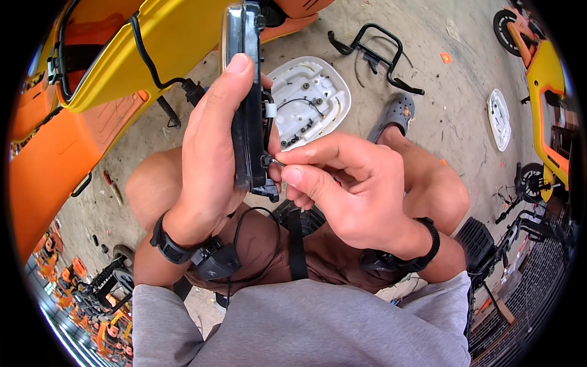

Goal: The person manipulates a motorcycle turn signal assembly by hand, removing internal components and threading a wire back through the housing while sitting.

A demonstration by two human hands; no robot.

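Observation:
My left hand (pixel 208 140) grips a black lamp unit (pixel 246 116), holding it upright on edge with the thumb along its face. A clear rim shows on the unit's upper left side, and a white connector (pixel 270 109) with a black cable sits on its right side. Closed in a pinch, my right hand (pixel 348 183) is at the lower right side of the unit. Between its thumb and forefinger is a small metal piece (pixel 279 163), touching or very near the housing; its exact shape is too small to tell.
Behind my hands a white shell cover (pixel 330 92) lies open side up on the concrete floor. A black tubular bracket (pixel 391 58) rests beyond it. Yellow and orange scooter bodywork (pixel 153 55) stands close on the left. Another white cover (pixel 499 119) lies at the right.

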